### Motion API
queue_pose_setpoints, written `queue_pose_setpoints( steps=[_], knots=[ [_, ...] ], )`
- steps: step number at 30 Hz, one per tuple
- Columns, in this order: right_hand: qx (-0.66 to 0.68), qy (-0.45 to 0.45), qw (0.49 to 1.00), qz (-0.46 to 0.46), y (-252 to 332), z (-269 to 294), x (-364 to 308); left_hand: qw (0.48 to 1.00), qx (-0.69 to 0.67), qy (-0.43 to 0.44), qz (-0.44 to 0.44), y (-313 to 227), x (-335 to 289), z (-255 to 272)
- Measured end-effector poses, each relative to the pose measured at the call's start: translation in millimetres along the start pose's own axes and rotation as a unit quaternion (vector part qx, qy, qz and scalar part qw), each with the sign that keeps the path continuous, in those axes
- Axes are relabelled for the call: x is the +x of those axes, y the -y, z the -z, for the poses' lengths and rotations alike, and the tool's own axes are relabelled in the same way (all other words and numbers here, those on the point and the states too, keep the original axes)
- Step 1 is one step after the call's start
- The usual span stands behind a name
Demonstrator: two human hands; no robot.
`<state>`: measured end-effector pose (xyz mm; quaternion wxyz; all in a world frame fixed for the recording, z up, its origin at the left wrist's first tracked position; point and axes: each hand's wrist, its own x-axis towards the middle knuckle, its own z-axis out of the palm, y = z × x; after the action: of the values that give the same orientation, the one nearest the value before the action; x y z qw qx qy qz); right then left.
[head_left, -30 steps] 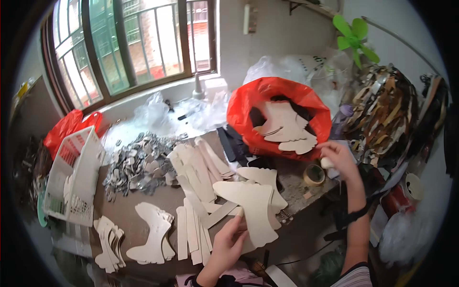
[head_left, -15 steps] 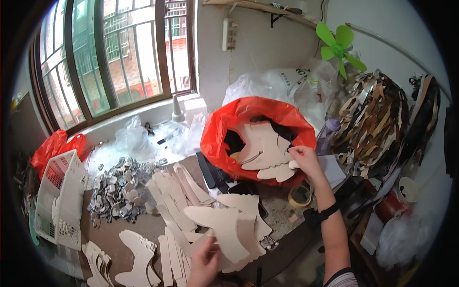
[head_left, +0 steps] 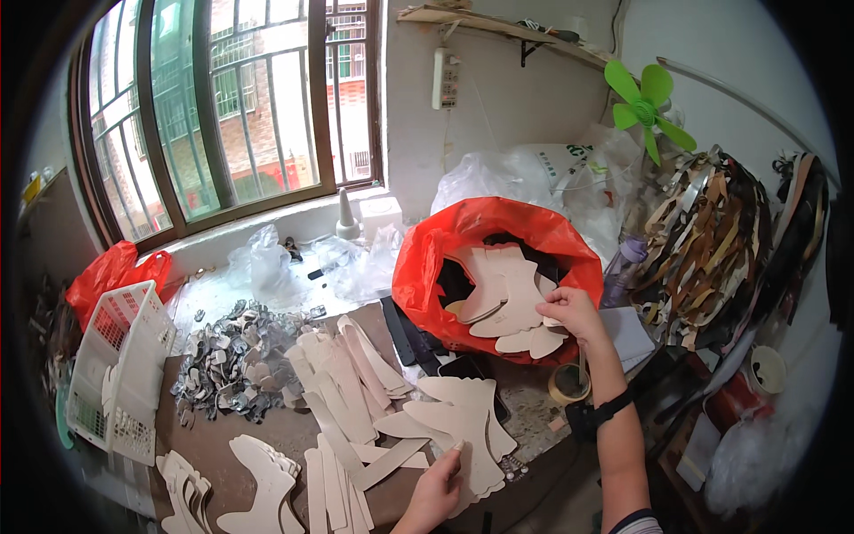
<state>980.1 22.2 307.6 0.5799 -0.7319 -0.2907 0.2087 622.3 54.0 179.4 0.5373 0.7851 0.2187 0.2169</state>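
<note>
R hand (head_left: pixel 576 313) is up at the red bag (head_left: pixel 418 258), coming over the rim from the right! Thumb and forefinger sit close tog., tips right at the edge of the cream bag pieces (head_left: pixel 498 278); can't tell if they've actually got one pinched or are only touching. And here's the rel'n that counts: bag pieces lie L of those fingertips, the larger ones reaching a bit farther off, inside the bag's mouth. Big top one is boot-shaped, long axis running approx. away from the person, toe off to the L. R hand is clearly nearer; L hand (head_left: pixel 434 491) is well apart, down at the near edge of the table stack (head_left: pixel 480 425). L thumb lies on a pale piece there, other fingers curled beside it; grip underneath hidden, so can't say how firmly it has hold, if at all. That top piece pts its narrow end up-L, broad end down-R, away from the thumb. Tape roll (head_left: pixel 558 392) sits just below the bag, near the R forearm; strips (head_left: pixel 331 387) are L of the stack, grey scraps (head_left: pixel 236 369) farther L, white basket (head_left: pixel 114 360) beyond
</note>
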Motion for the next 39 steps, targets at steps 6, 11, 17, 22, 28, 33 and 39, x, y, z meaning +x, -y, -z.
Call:
queue_pose_setpoints(
  steps=[6, 11, 17, 22, 28, 33, 39],
  knots=[
    [0.062, -0.083, 0.992, 0.075, 3.3, 15.0, -2.1, 1.000, -0.023, -0.004, -0.001, -7.5, 1.6, 2.4],
    [0.106, -0.144, 0.977, 0.118, 11.8, 15.3, -9.3, 0.999, -0.027, 0.005, 0.020, -12.4, -1.1, 10.1],
    [0.164, -0.224, 0.934, 0.227, 25.3, 22.3, -17.1, 1.000, 0.005, 0.002, -0.014, -10.0, -8.1, 7.3],
    [0.212, -0.154, 0.961, 0.086, 38.0, 1.8, -9.9, 0.992, 0.056, -0.059, -0.094, -2.6, -10.9, -3.8],
    [-0.115, -0.147, 0.979, 0.087, 5.0, -1.3, 34.0, 0.994, 0.070, -0.025, -0.078, -9.5, -16.4, 0.3],
    [-0.270, -0.186, 0.942, 0.066, -51.5, 42.9, 55.0, 0.992, 0.066, -0.011, -0.103, -11.4, -21.0, -8.8],
    [-0.213, -0.152, 0.963, 0.064, -43.8, 15.7, 56.5, 0.994, 0.069, -0.012, -0.089, -8.0, -23.0, -1.5]
  ],
)
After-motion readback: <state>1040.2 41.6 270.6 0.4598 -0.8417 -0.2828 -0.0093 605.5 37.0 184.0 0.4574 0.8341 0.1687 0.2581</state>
